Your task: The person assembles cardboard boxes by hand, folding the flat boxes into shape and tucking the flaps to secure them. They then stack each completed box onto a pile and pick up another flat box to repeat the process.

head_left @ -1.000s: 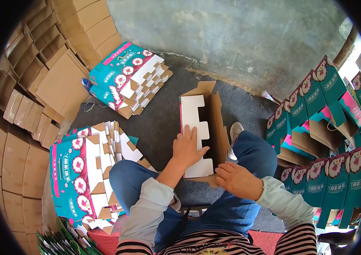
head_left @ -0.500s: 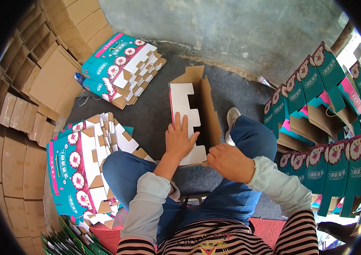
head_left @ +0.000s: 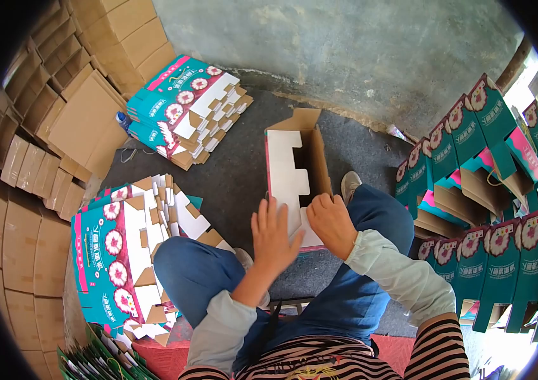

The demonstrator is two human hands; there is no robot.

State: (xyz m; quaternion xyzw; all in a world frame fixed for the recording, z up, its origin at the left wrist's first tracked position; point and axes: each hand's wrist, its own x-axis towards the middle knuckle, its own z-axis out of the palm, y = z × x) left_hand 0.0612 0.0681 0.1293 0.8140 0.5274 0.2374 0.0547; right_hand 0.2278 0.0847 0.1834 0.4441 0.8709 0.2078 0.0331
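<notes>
A part-folded cardboard box (head_left: 284, 155) stands on the dark floor between my legs, its white notched flap on the left and its brown inside showing on the right. My left hand (head_left: 271, 235) is open, fingers apart, over the near left edge of the box. At the near right corner, my right hand (head_left: 332, 221) is closed with its fingers curled over the edge of the box. The thumb side of that hand lies close to the white flap.
Stacks of flat teal printed cartons lie at the left (head_left: 107, 253) and far left (head_left: 180, 107). Brown cardboard boxes (head_left: 22, 247) line the left side. Rows of folded teal boxes (head_left: 471, 253) stand at the right. A grey wall (head_left: 345, 57) rises behind.
My left hand has drawn back from the white flap toward the near edge. My right hand has moved up onto the near right corner. The box sits slightly farther right in view.
</notes>
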